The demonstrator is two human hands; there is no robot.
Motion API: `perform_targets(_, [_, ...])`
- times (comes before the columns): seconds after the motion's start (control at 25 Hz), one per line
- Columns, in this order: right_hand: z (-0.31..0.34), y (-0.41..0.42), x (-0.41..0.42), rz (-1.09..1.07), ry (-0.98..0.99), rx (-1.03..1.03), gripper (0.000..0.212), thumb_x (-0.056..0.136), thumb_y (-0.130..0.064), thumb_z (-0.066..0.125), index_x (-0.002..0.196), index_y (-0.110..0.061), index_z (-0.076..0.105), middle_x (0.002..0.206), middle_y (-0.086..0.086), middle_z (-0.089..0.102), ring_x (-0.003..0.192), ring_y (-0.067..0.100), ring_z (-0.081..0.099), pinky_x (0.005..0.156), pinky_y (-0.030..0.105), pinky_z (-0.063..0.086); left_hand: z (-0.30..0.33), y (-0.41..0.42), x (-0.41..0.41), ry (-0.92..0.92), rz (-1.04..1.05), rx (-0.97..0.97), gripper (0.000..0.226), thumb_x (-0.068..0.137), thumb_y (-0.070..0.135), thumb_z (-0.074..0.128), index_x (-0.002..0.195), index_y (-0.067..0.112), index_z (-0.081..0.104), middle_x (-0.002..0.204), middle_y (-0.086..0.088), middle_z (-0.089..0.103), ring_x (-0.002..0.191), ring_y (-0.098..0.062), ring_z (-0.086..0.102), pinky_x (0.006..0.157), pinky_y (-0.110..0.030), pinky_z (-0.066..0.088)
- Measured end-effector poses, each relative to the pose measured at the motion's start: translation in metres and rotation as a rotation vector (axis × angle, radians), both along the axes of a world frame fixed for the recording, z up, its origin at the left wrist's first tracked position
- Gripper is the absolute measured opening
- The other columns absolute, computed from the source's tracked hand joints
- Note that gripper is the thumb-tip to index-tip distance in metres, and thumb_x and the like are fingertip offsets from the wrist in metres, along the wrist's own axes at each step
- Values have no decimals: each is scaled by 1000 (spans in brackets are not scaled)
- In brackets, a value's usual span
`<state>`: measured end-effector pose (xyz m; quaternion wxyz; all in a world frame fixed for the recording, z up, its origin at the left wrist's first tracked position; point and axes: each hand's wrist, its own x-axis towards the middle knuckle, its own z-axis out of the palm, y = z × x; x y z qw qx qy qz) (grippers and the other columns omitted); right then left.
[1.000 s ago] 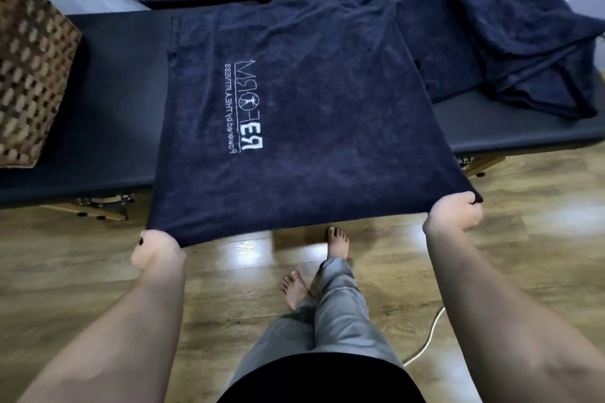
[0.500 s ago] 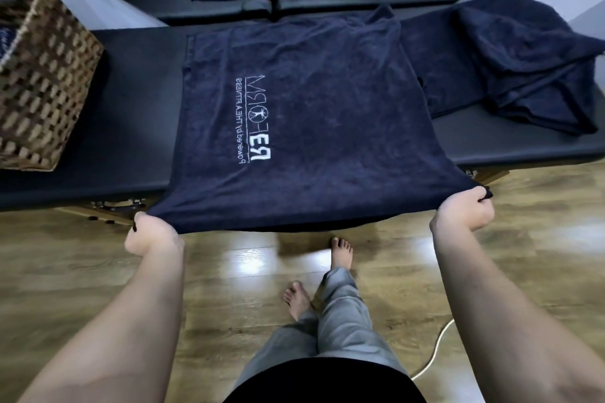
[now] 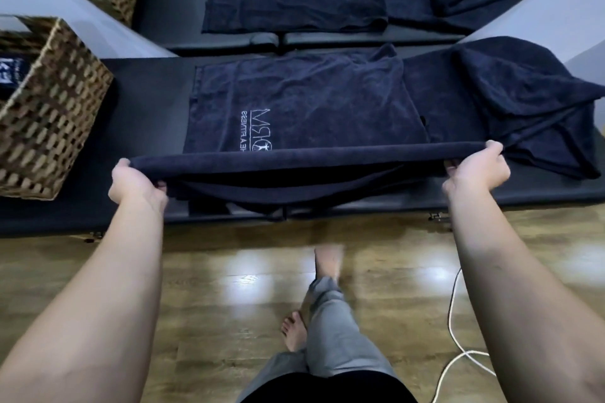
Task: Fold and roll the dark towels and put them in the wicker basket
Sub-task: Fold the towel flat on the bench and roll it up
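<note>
L hand (image 3: 136, 183) & R hand (image 3: 476, 172) were each closed on a near corner of the dark towel (image 3: 304, 108), near edge lifted into a fold over the black counter (image 3: 144, 98). Wicker basket (image 3: 55, 108) sat at counter's left end; loose towel pile (image 3: 523, 98) at right.

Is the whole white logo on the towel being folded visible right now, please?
No, the folded edge held by the left hand and right hand covers the logo's lower part.

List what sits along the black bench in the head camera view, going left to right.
Wicker basket → left hand → logo towel being folded → right hand → heap of dark towels.
</note>
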<state>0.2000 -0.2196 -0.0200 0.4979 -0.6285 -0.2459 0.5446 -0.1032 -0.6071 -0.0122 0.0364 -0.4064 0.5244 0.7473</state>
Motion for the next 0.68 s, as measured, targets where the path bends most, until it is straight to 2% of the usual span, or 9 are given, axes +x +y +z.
perform_targets(0.08, [7,19,-21,23,21,10,17,86,-27,60,74,-15,60,82,5,70,68,26,63,55,32,51,-1,11,-32,-15,-33,31,21,91,28,63,109,17,60,106,-1,70,84,-18,67,60,-22,51])
perform_targets(0.24, [7,68,-82,91,-11,-3,16,90,-24,57,77,-14,56,70,5,62,45,18,52,50,29,50,-10,49,-100,-59,-121,-25,16,91,31,63,103,21,60,98,2,69,79,-15,66,59,-22,50])
perform_targets(0.32, [0,97,-117,108,-32,-33,17,91,-23,56,76,-15,54,66,5,58,41,17,49,51,29,50,-19,75,-138,-94,-149,-49,17,90,31,64,105,23,60,96,4,68,77,-14,65,57,-22,50])
perform_targets(0.48, [-10,155,-183,175,-43,-88,14,91,-25,57,80,-16,55,75,10,60,45,18,56,56,30,54,-36,124,-217,-160,-266,-80,14,92,34,59,103,26,56,88,6,62,64,-11,57,46,-14,44])
perform_targets(0.6, [-17,197,-238,255,-50,-91,14,92,-24,57,81,-16,54,74,11,61,55,23,62,57,31,54,-46,157,-274,-188,-297,-110,14,93,35,58,105,29,55,90,8,64,66,-10,60,45,-13,45])
perform_targets(0.68, [-25,224,-271,312,-44,-87,13,96,-25,55,85,-17,54,81,14,64,63,26,66,56,30,55,-50,177,-307,-165,-262,-98,15,93,34,60,108,29,59,98,8,70,70,-10,66,47,-16,50])
